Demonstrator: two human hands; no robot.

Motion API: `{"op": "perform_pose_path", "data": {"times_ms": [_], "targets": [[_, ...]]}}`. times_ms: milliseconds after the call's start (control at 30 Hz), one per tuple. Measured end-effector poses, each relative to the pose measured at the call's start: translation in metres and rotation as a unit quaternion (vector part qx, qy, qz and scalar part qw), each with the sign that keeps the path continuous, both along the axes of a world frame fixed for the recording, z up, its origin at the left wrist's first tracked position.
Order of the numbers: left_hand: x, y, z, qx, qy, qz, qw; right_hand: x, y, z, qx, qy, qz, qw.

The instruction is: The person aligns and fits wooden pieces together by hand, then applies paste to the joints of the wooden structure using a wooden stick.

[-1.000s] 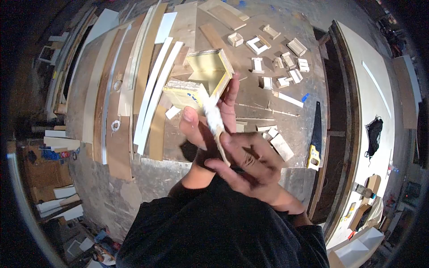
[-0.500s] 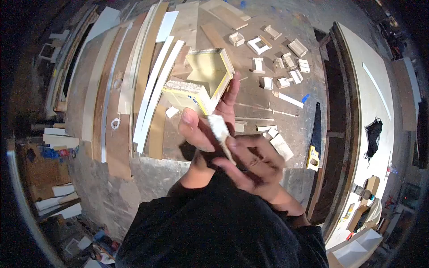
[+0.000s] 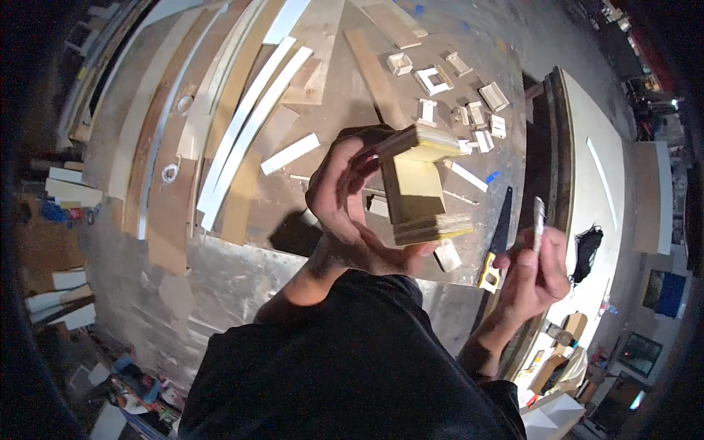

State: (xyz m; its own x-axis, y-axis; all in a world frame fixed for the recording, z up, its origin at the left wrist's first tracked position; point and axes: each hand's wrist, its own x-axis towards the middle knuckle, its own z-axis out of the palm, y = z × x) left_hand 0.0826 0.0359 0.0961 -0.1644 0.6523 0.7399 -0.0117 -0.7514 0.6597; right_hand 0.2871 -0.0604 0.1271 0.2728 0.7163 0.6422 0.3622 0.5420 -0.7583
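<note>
My left hand [image 3: 339, 202] grips a small plywood box [image 3: 414, 194] with an open side and yellowish faces. The thumb is at its lower edge, and the fingers are behind its left side. Off to the right, my right hand [image 3: 539, 282] pinches a thin, whitish flat piece [image 3: 539, 220] upright between thumb and fingers. It resembles folded sandpaper, but I cannot tell for sure. The two hands are apart.
On the worktable [image 3: 242, 257] lie long boards [image 3: 176, 110], two white strips [image 3: 253, 139] and several small wooden frames [image 3: 434, 81]. A handsaw [image 3: 501, 227] with a yellow handle rests at the right edge. Beyond a gap stands a pale panel [image 3: 598, 191] bearing black netting-like material [image 3: 587, 253].
My right hand has moved right, taking the whitish piece away from the box. My left hand has turned the box and shifted it right and down.
</note>
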Motion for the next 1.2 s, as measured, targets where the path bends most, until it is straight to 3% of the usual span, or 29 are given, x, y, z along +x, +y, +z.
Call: {"op": "perform_pose_path", "data": {"times_ms": [67, 133, 267, 333, 400, 533, 933, 1200], "targets": [[-0.006, 0.004, 0.001, -0.019, -0.038, -0.074, 0.996, 0.008, 0.003, 0.020, 0.006, -0.073, 0.032, 0.997], [-0.008, 0.008, -0.003, -0.006, -0.076, -0.099, 0.992, 0.007, 0.004, 0.041, -0.026, -0.053, 0.069, 0.996], [-0.021, 0.006, 0.006, -0.002, -0.048, -0.077, 0.996, -0.005, 0.021, 0.080, 0.007, -0.211, 0.048, 0.976], [-0.031, 0.003, 0.010, -0.030, -0.011, -0.072, 0.997, -0.018, 0.035, 0.105, 0.029, -0.262, 0.094, 0.960], [-0.039, 0.006, 0.014, -0.044, 0.003, -0.087, 0.995, -0.034, 0.045, 0.134, -0.021, -0.328, 0.168, 0.929], [-0.045, 0.010, 0.015, -0.040, 0.013, -0.106, 0.993, -0.070, 0.059, 0.150, -0.038, -0.427, 0.138, 0.893], [-0.055, 0.018, 0.016, -0.045, -0.010, -0.115, 0.992, -0.080, 0.090, 0.164, -0.090, -0.460, 0.161, 0.869], [-0.054, 0.020, 0.023, -0.071, 0.018, -0.149, 0.986, -0.084, 0.093, 0.158, -0.043, -0.467, 0.177, 0.865]]}}
